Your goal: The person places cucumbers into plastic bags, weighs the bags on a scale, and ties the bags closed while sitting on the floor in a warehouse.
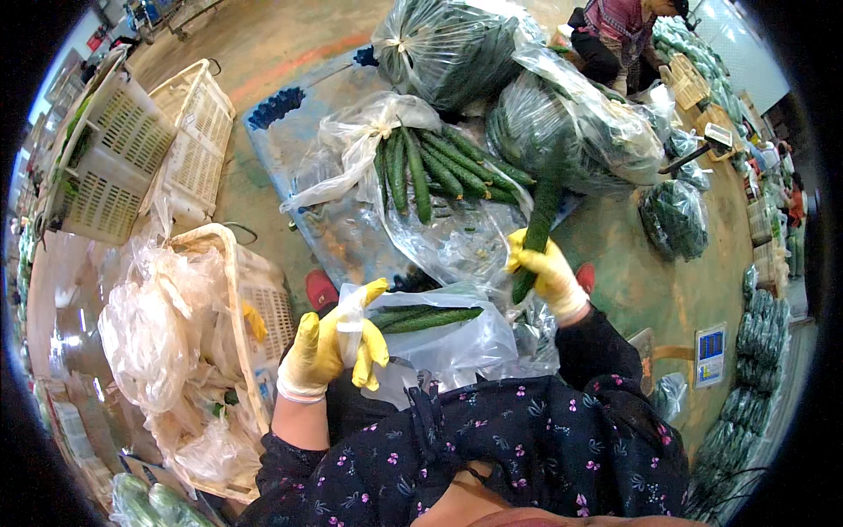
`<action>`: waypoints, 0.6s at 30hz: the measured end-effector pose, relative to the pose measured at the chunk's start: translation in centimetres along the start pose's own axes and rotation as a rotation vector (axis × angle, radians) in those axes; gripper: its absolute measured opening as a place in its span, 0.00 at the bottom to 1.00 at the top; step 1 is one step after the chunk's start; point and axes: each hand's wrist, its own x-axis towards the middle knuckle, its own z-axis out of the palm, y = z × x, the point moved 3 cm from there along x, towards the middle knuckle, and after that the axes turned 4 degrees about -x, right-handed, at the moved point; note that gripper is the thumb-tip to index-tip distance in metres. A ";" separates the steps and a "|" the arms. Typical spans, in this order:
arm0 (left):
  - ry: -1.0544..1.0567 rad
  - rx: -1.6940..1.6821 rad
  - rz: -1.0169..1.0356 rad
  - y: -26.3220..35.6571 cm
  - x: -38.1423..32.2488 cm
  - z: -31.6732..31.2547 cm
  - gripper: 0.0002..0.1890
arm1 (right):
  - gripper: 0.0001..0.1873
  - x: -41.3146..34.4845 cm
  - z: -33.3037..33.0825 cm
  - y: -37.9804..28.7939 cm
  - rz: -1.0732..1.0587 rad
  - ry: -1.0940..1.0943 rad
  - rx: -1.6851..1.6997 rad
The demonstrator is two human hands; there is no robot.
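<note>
Both hands wear yellow and white gloves. My right hand (543, 267) grips a long dark green cucumber (543, 217), tilted, near its lower end. My left hand (339, 346) has its fingers spread, with a translucent plastic strip looped around them. Between the hands lies a clear plastic bag (454, 349) with a few cucumbers (428, 318) inside its mouth. Beyond it, several more cucumbers (454, 165) rest in a large opened plastic sack (355, 155) on a worn blue platform (270, 141).
Filled plastic sacks of cucumbers (448, 59) stand at the platform's far side. At left are a crate (234, 309) heaped with loose plastic bags (158, 329) and more crates (201, 141). A digital scale (710, 356) is at right. A person (612, 39) crouches at the top right.
</note>
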 end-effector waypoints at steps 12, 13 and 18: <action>0.016 -0.193 0.144 0.1 -0.8 -0.9 0.59 | 0.23 -0.6 5.3 8.8 0.212 -0.420 -1.421; 0.071 -0.130 0.077 -0.2 -0.7 -0.9 0.58 | 0.24 -0.9 4.9 8.8 0.266 -0.517 -1.578; 0.070 -0.095 0.026 -0.5 -0.6 -0.7 0.55 | 0.20 1.9 8.7 -0.9 0.196 -0.851 -0.870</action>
